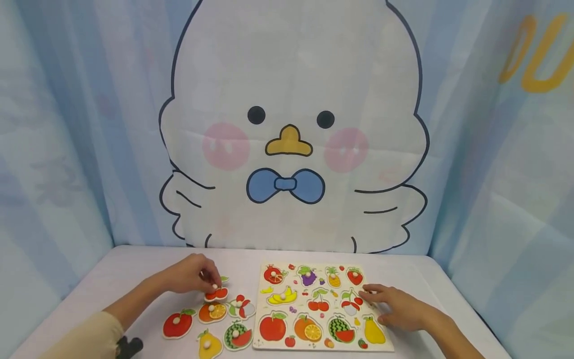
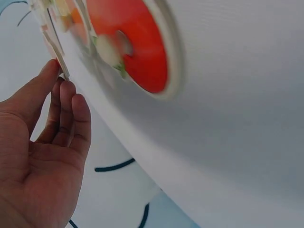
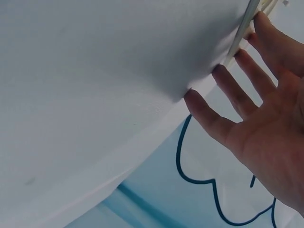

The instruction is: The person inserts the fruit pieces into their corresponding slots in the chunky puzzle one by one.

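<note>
My left hand (image 1: 193,275) pinches a cherry puzzle piece (image 1: 217,294) between thumb and fingers, above the loose pieces left of the board. In the left wrist view its thin edge shows at the left hand's (image 2: 52,137) fingertips. Just below lies an orange piece (image 1: 206,314), with a red-and-white fruit piece (image 1: 246,310) beside it. On the right, my right hand (image 1: 400,306) rests with spread fingers at the right edge of the wooden fruit puzzle board (image 1: 323,347). The right wrist view shows the right hand's (image 3: 270,109) fingertips along that edge.
A red apple piece (image 1: 176,326), a pear piece (image 1: 210,347) and a watermelon piece (image 1: 236,337) lie left of the board. Knobbed pomegranate (image 1: 271,275), grape (image 1: 309,280), pineapple, strawberry and banana (image 1: 280,298) pieces sit on it. A printed curtain stands behind the white table.
</note>
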A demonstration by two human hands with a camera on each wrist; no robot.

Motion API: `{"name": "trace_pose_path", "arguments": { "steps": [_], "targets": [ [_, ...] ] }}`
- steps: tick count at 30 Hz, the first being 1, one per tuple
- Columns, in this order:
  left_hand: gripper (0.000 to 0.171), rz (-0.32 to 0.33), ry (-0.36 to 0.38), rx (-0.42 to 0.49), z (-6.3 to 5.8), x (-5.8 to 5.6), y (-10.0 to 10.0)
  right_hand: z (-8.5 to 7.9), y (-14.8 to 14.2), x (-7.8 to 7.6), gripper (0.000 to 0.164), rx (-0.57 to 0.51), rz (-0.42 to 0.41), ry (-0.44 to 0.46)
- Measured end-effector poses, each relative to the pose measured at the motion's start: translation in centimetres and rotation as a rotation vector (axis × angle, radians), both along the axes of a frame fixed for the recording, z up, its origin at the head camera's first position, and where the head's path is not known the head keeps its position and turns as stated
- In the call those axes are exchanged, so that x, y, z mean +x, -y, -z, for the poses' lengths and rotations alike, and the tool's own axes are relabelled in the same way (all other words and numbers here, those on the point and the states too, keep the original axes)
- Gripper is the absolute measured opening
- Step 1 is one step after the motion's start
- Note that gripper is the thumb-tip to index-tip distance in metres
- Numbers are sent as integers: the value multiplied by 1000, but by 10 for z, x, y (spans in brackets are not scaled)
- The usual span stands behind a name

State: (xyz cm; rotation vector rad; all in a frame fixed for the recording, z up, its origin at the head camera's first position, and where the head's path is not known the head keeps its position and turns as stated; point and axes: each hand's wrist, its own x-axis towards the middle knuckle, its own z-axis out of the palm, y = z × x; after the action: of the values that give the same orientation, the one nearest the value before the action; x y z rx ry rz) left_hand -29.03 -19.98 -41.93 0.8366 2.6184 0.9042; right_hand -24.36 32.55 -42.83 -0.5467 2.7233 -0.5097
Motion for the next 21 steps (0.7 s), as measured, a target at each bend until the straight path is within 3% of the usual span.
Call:
{"name": "trace_pose_path", "arguments": {
  "steps": [6, 21],
  "targets": [
    [10, 40, -10, -4, -1, -4, -28, -7, 7, -1, 59, 28, 55, 17],
    [13, 223, -37, -8, -1, -15, -123, -11, 13, -1, 61, 38, 123, 11]
  ]
}}
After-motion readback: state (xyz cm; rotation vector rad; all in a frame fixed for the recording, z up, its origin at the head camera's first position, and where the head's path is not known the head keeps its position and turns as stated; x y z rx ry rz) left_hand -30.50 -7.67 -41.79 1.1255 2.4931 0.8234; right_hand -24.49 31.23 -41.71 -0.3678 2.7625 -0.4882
